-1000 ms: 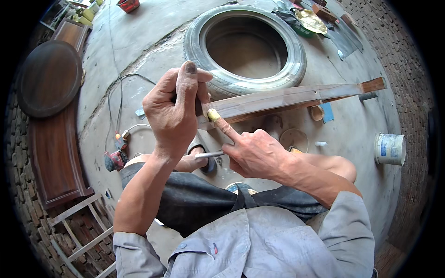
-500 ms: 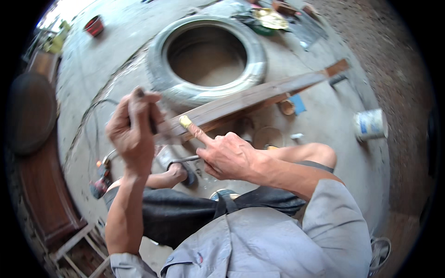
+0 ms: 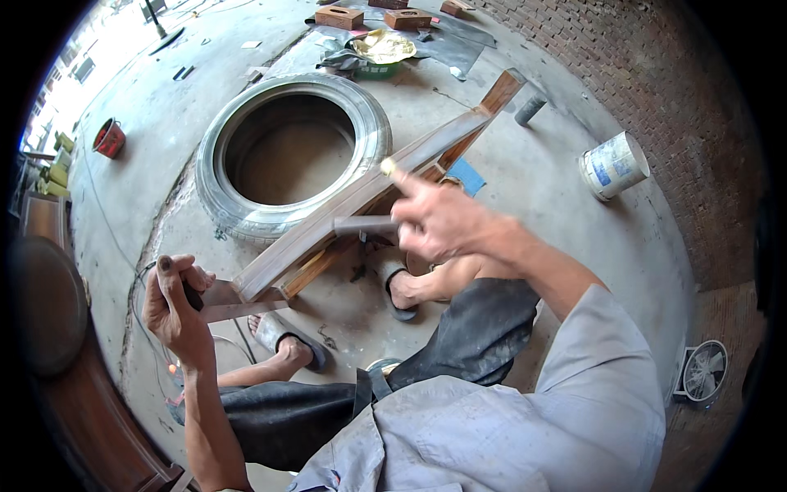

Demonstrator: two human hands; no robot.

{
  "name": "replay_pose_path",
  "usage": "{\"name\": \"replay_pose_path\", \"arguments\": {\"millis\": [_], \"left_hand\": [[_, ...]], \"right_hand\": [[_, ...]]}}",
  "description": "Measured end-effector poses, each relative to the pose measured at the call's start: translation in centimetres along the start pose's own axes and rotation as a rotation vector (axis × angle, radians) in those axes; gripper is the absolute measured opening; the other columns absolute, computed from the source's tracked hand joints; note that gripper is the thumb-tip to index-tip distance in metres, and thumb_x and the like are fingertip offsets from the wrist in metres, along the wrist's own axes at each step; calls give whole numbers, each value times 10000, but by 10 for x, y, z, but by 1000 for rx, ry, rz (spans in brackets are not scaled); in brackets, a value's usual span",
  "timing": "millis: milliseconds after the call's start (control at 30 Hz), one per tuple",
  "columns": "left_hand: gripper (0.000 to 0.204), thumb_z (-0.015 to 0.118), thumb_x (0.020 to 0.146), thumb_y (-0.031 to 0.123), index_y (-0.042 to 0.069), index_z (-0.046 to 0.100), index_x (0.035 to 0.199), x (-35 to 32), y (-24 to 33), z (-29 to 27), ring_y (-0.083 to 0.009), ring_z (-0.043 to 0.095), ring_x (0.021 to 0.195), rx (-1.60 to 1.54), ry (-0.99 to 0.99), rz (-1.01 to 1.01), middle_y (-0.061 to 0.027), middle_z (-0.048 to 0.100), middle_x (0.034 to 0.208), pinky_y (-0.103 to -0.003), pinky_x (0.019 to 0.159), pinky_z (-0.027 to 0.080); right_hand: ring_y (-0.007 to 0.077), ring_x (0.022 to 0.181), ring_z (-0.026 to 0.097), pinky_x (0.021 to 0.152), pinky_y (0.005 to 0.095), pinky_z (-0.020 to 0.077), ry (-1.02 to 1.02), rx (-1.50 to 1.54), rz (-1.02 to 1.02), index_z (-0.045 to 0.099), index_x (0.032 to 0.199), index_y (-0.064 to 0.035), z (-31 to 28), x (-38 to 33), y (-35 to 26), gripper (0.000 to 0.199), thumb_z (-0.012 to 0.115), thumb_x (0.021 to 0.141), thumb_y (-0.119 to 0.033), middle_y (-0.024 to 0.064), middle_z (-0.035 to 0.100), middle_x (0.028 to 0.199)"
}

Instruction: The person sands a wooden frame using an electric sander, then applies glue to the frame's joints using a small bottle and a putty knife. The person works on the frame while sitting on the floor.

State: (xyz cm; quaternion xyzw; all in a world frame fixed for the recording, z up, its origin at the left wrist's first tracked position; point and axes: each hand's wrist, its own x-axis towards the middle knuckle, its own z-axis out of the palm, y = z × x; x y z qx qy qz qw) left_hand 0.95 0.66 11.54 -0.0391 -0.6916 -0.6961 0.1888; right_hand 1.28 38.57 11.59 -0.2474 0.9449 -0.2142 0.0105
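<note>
A long wooden frame with a greyish top face lies slantwise across the near right rim of a large tyre. At its near left end is my left hand, closed around a small dark object mostly hidden by the fingers. Over the frame's middle, my right hand is curled and slightly blurred, its index finger stretched along the wood and wrapped in yellow at the tip. A narrow grey strip sticks out leftward from under the curled fingers; its kind is unclear.
A white bucket lies tilted at the right, with a small fan below it. Wooden boxes and a green basin stand beyond the tyre. A red bucket and dark wooden furniture are at the left.
My right hand has moved right and up along the frame with the grey strip. My left hand has gone left and down. The view has shifted, and the frame appears more steeply slanted.
</note>
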Motion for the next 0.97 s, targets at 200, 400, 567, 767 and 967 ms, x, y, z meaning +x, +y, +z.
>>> {"name": "replay_pose_path", "arguments": {"millis": [200, 400, 567, 767, 967], "left_hand": [[333, 536, 1094, 221, -45, 688, 963, 2, 14, -3, -118, 565, 706, 338, -6, 166, -43, 588, 735, -296, 682, 505], [112, 671, 927, -31, -18, 726, 1024, -17, 17, 16, -333, 700, 1038, 1214, -178, 839, -140, 742, 1008, -517, 1027, 520], [375, 766, 885, 101, 7, 681, 1239, -28, 12, 91, -343, 620, 1252, 1209, -401, 690, -166, 698, 1232, -502, 1122, 448], [651, 830, 840, 290, -13, 589, 1363, 16, -40, 192, -376, 610, 1225, 1045, -696, 552, -223, 656, 1293, -447, 1085, 449], [636, 833, 817, 315, 90, 632, 1377, 26, -75, 218, -371, 749, 948, 885, -840, 61, -226, 753, 1017, -415, 864, 575]], "right_hand": [[472, 872, 676, 756, 483, 565, 444, 160, 407, 623, 973, -14, -17, -34, 83, 178, 548, 924, -168, 290, 672, 1113], [492, 869, 662, 768, 568, 525, 370, 270, 996, 603, 988, -28, 231, -164, 197, 273, 573, 960, -297, 295, 683, 928], [461, 780, 662, 700, 515, 510, 412, 459, 1119, 639, 893, -6, 390, -206, 191, 313, 596, 929, -315, 271, 672, 806], [440, 921, 719, 795, 528, 566, 189, 628, 1032, 739, 952, 10, 386, -207, 177, 436, 670, 919, -419, 260, 730, 919], [446, 848, 725, 805, 526, 585, 126, 205, 1057, 758, 904, -73, 239, -151, 182, 424, 650, 913, -483, 229, 740, 906]]}}
